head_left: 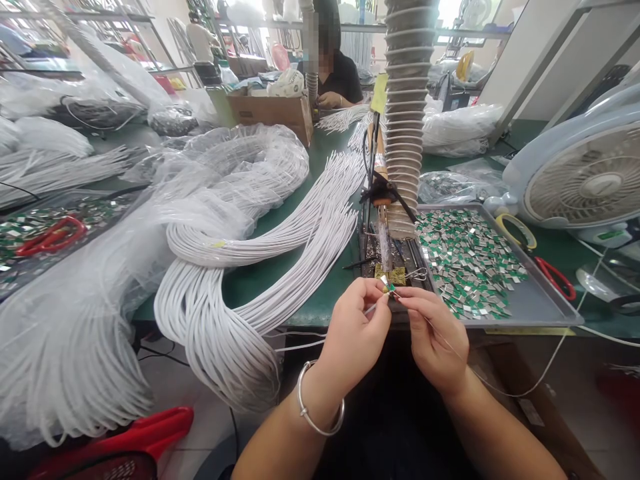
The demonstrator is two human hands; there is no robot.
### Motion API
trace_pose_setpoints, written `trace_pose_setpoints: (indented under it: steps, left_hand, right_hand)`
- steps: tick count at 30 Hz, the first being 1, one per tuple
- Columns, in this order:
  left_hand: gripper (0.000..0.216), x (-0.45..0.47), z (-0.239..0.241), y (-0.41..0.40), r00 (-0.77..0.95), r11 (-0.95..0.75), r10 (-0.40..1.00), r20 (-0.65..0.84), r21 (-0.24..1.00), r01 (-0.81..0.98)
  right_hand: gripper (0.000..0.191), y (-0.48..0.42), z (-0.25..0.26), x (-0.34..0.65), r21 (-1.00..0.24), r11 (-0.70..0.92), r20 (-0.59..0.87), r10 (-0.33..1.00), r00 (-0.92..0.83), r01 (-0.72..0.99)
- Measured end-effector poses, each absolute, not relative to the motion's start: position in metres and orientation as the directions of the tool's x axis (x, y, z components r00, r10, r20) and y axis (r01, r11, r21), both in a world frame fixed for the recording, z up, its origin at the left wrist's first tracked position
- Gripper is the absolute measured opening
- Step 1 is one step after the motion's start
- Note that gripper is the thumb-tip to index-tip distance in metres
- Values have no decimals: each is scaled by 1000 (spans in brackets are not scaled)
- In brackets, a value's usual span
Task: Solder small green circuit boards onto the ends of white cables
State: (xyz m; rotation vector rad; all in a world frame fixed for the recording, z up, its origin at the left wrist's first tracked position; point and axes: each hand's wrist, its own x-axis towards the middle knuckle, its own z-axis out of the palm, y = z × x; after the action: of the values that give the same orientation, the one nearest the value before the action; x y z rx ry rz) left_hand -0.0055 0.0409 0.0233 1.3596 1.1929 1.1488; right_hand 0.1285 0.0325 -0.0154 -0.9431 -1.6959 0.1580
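Observation:
My left hand point(356, 328) is closed in a pinch on a small green circuit board with a metal plug point(385, 283). A white cable point(300, 346) runs out behind that hand to the left. My right hand point(436, 337) pinches a thin solder wire point(530, 393), which trails below the wrist and loops off to the right. Its tip is close to the board; whether they touch I cannot tell. Just above my fingertips a soldering iron point(383, 213) stands tip down in a stand, over a yellowish sponge point(397, 274).
Bundled white cables point(270, 250) curve over the table at left, some in plastic. A grey tray point(545, 310) of loose boards lies right, near red-handled scissors point(556, 279) and a fan point(595, 173). A ribbed hose point(407, 120) hangs above. Opposite sits another person point(340, 77).

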Motion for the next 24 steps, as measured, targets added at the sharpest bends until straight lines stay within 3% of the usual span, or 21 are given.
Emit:
trace_pose_setpoints:
  steps: [24]
  left_hand:
    - [8, -8, 27, 41, 56, -116, 992, 111, 988, 99]
  right_hand:
    - [28, 37, -12, 124, -536, 702, 773, 632, -61, 469]
